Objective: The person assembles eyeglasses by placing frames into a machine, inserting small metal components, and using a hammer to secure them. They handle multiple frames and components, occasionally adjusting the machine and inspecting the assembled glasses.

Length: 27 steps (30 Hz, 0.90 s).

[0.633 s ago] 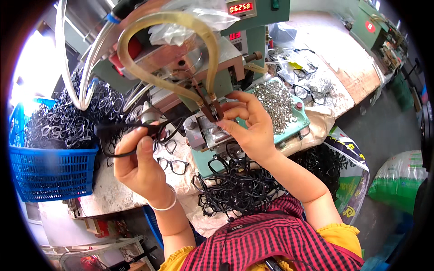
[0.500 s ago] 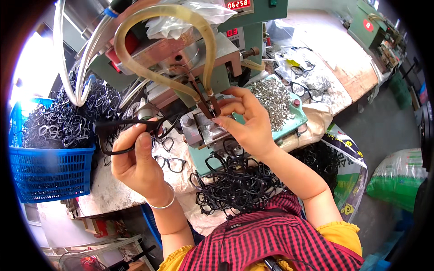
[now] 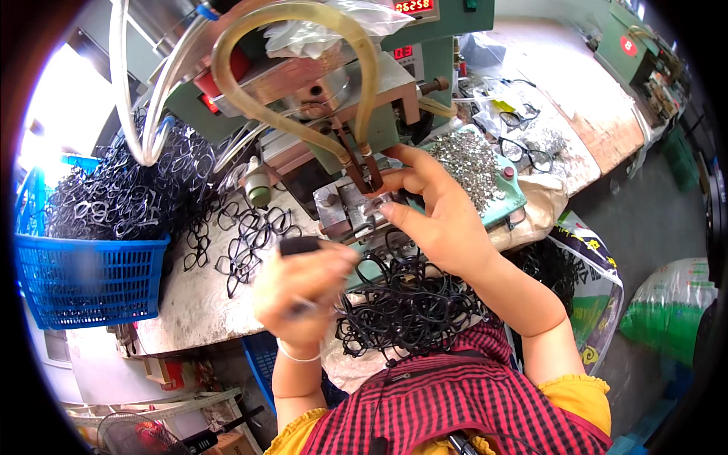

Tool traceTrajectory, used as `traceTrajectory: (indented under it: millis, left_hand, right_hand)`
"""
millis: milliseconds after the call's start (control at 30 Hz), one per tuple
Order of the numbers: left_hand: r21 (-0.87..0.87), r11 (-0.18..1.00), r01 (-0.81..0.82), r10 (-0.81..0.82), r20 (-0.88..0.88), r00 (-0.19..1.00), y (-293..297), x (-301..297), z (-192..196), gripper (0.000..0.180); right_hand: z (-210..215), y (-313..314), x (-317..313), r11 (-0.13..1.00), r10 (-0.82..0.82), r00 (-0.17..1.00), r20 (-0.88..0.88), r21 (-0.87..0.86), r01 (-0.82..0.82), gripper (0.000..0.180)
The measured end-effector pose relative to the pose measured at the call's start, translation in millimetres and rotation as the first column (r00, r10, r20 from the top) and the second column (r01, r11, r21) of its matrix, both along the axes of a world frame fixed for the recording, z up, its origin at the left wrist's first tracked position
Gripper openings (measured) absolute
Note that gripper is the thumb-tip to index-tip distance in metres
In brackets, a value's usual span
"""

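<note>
The left hand (image 3: 303,292) is gripping a black eyeglass frame (image 3: 299,246), fingers curled tight round it, though motion blur is smearing the detail, and it is hanging just in front of the small metal fixture (image 3: 350,212) on the green bench machine (image 3: 356,114). The right hand (image 3: 436,220) is reaching in at that fixture, thumb and forefinger closing together beside the two dark prongs (image 3: 364,168) hanging under the looped yellowish hose (image 3: 303,76); whether a small part is sitting between those fingertips cannot be told. Silver bits are lying heaped on the teal tray (image 3: 485,178) just behind. The risk looks plain: fingertips are working very near the prongs, so a nip seems possible, and the frame could be seating crooked. The black frames (image 3: 409,311) piling up in the lap could be snagging a wrist.
</note>
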<state>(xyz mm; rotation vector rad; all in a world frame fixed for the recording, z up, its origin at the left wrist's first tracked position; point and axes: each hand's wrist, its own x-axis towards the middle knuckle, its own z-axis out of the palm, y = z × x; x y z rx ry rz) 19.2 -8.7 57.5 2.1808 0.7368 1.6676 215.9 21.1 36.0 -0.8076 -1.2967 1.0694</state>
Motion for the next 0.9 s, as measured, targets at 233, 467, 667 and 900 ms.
traceTrajectory:
  millis: [233,467,667,900]
  left_hand:
    - [0.091,0.995,0.048,-0.001,-0.46,0.888,3,16,-13,0.023]
    - [0.088,0.995,0.055,-0.008,-0.466,0.884,4,18,-13,0.022]
    - [0.12,0.945,-0.304,0.325,-0.246,0.913,-35,23,-66,0.047]
    - [-0.142,0.845,-0.516,0.258,-0.737,0.625,-98,11,-118,0.054]
  right_hand:
    - [-56,38,72,0.851,-0.524,0.817,0.239,0.17,0.496,0.043]
    - [-90,-8,78,0.835,-0.544,0.714,0.441,0.363,0.413,0.014]
    - [-97,-37,51,0.81,-0.47,0.713,0.521,0.575,0.114,0.013]
    - [-102,-38,47,0.612,-0.681,0.358,0.639,0.765,-0.201,0.025]
